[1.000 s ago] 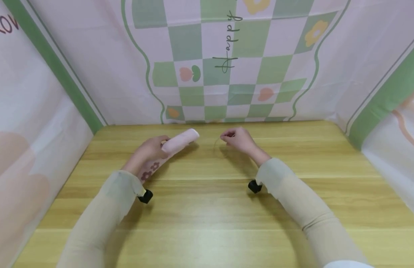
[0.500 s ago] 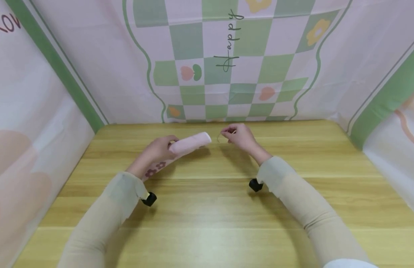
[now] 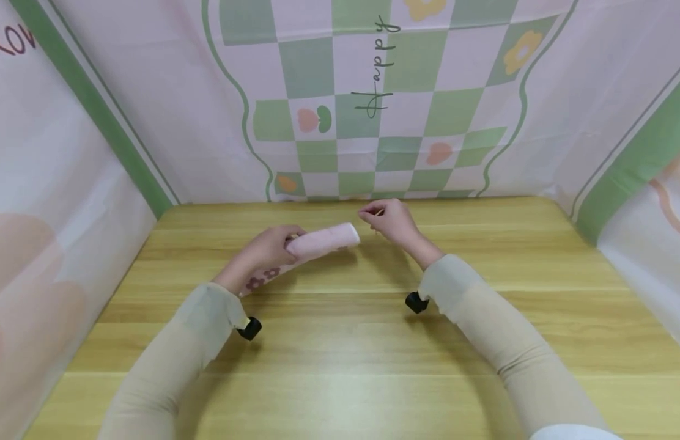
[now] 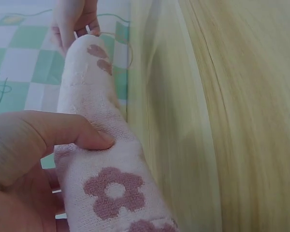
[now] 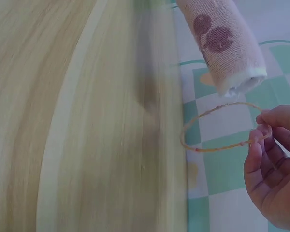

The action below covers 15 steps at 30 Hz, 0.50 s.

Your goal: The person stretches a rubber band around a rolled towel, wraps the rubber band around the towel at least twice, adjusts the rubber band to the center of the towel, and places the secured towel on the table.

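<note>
A pale pink towel (image 3: 325, 240) with darker flower prints is rolled into a tube and tilts over the table. My left hand (image 3: 269, 250) grips the roll around its middle, and the thumb (image 4: 94, 137) lies across the towelling. Opposite its free end is my right hand (image 3: 397, 221), pinching a thin tan rubber band (image 5: 198, 150) between thumb and fingers. The band hangs as an open loop just off the white-edged end of the towel roll (image 5: 227, 48) in the right wrist view. From the head view the band is mostly lost behind the fingers.
The wooden table (image 3: 340, 354) ends at a fabric backdrop (image 3: 356, 122) with green checks. Printed cloth also walls in both sides. A small black wrist camera (image 3: 250, 328) sits under the left cuff, another black camera (image 3: 416, 302) under the right.
My left hand has carried the towel roll to the right, bringing its end close to my right hand. The right hand has shifted slightly toward the backdrop, still pinching the rubber band.
</note>
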Motion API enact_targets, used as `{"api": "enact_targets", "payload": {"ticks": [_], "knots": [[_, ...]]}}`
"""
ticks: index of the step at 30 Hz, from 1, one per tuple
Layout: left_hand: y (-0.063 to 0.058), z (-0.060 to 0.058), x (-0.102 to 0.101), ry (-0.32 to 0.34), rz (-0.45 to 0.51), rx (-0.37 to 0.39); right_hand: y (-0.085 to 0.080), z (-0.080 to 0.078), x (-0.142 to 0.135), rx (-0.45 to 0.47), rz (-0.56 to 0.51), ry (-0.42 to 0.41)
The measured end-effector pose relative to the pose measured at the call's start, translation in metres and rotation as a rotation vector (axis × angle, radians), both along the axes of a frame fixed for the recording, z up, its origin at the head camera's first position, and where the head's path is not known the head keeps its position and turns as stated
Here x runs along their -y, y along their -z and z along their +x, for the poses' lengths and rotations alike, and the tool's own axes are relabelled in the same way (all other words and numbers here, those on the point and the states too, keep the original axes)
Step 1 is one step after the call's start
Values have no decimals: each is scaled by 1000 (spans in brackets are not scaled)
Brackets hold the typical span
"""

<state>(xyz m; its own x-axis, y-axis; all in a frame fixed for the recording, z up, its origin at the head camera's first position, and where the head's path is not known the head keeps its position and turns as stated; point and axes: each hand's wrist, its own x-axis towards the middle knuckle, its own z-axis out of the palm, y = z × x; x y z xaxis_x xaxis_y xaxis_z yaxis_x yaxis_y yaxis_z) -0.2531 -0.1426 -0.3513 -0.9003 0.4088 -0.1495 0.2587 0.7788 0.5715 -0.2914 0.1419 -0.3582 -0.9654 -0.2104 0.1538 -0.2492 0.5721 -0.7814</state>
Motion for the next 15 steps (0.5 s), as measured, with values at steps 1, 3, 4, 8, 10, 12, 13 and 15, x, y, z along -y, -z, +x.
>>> {"api": "enact_targets", "payload": {"ticks": [1, 3, 4, 8, 10, 12, 13, 15], "knots": [[0, 0, -1, 1, -1, 0, 0, 0, 1, 3, -4, 2], [0, 0, -2, 3, -2, 3, 1, 0, 3, 8, -7, 5], [-1, 0, -3, 2, -1, 4, 1, 1, 4, 10, -9, 7], [-2, 1, -7, -1, 6, 17, 4, 1, 7, -2, -20, 11], [-2, 2, -8, 0, 3, 21, 4, 2, 9, -12, -25, 12], [-1, 2, -8, 1, -2, 24, 4, 2, 11, -21, -27, 11], [-1, 2, -9, 3, -4, 26, 3, 3, 11, -27, -27, 10], [0, 2, -10, 5, -8, 27, 3, 3, 12, -34, -26, 6]]}}
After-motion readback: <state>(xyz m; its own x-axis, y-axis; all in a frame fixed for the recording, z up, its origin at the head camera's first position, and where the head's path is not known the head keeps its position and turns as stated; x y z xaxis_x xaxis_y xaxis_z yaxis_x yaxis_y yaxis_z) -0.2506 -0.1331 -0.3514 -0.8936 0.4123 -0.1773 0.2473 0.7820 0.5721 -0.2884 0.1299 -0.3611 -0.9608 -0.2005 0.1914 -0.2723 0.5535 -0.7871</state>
